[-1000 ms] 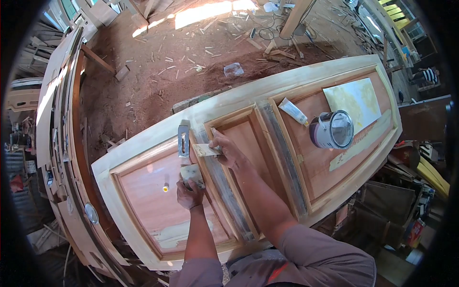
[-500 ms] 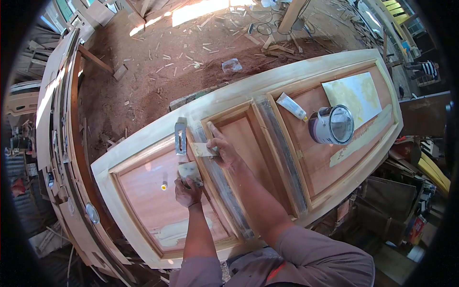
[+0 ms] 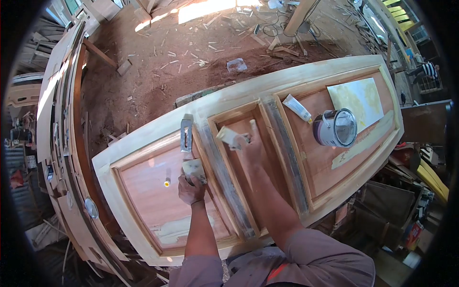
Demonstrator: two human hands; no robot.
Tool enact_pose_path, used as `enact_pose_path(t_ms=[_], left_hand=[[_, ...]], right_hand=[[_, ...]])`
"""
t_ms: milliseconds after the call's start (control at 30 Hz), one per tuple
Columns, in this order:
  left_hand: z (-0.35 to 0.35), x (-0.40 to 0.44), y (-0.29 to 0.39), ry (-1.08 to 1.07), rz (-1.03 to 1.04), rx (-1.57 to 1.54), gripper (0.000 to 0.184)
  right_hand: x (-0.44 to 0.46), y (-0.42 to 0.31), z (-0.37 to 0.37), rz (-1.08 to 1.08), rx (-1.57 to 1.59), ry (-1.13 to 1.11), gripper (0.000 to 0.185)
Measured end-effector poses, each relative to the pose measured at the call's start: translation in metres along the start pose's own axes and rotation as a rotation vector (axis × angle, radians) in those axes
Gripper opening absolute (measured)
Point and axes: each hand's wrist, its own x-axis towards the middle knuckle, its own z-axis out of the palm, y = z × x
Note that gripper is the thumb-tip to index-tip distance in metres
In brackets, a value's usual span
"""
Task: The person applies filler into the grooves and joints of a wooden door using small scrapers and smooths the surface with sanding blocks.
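A panelled wooden door (image 3: 243, 89) lies flat before me. My left hand (image 3: 191, 190), over its left panel, grips a small flat plate (image 3: 193, 168) smeared with pale putty. My right hand (image 3: 249, 147) is closed around a putty knife (image 3: 227, 136) with pale filler on its blade, above the narrow middle panel; one finger points away from the others. Near the left hand, a metal scraper (image 3: 186, 136) rests on the frame. A small yellow cap (image 3: 167, 183) lies on the left panel. Pale filler patches (image 3: 174, 230) show on the outer panels.
On the right panel are a white tube (image 3: 297, 109), an open metal can (image 3: 337, 128) and a stained sheet (image 3: 366, 103). Long boards (image 3: 60, 119) are stacked at left. Wood scraps litter the dirt floor (image 3: 143, 91). A post (image 3: 299, 19) stands at the back.
My right hand has lifted the putty knife off the left strip and moved right, over the middle panel. The left hand stays nearly in place with the plate. The view has shifted slightly.
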Motion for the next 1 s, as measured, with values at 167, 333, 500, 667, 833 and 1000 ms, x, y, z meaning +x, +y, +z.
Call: enact_pose_path(t_ms=[167,333,500,667,833,1000], left_hand=[[0.001,0.0,-0.003,0.003,0.003,-0.032,0.032],[0.001,-0.001,-0.004,-0.046,-0.028,-0.027,0.034],[0.001,-0.001,-0.003,-0.036,-0.018,-0.037,0.034],[0.003,-0.001,-0.006,-0.022,-0.003,-0.044,0.034],[0.003,0.0,-0.006,-0.004,0.018,-0.041,0.033],[-0.001,0.001,-0.003,-0.017,0.001,-0.052,0.033]], right_hand=[[0.001,0.023,0.005,-0.238,-0.441,0.262,0.089],[-0.002,0.025,0.026,-0.191,-0.488,0.342,0.088],[-0.001,0.027,0.034,-0.161,-0.539,0.35,0.087],[0.004,0.032,0.04,-0.146,-0.521,0.375,0.085],[0.005,0.029,0.048,-0.119,-0.502,0.386,0.085],[0.011,0.053,0.033,-0.202,-0.347,0.416,0.083]])
